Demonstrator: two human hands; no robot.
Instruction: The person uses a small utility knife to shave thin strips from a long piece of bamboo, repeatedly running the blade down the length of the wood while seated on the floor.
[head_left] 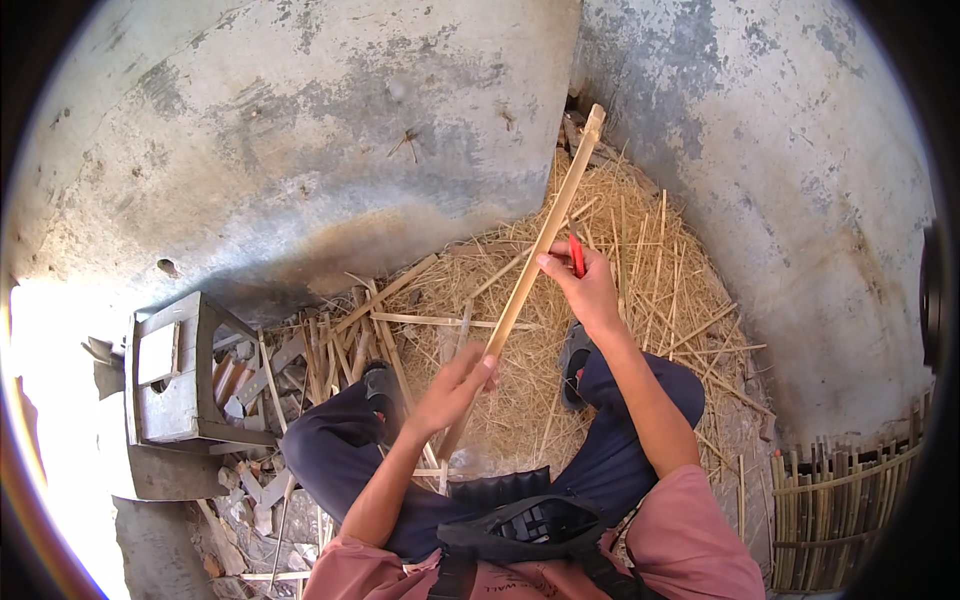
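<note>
A long, pale split bamboo strip (530,272) slants across the middle, its far end pointing up toward the wall corner. My left hand (452,388), slightly blurred, is closed around its lower part. Farther up, my right hand (590,290) holds a small red-handled knife (577,256), with a short dark blade showing above the fingers. The right thumb rests against the strip's edge. Whether the blade touches the bamboo I cannot tell. Beneath both hands lies a heap of straw-like shavings (640,240).
Loose bamboo strips (440,320) lie across the shavings. On the left a worn wooden stool (165,375) lies tipped beside broken rubble (265,495). A basket of upright sticks (840,515) stands at the lower right. Stained walls (330,110) meet in a corner behind the heap.
</note>
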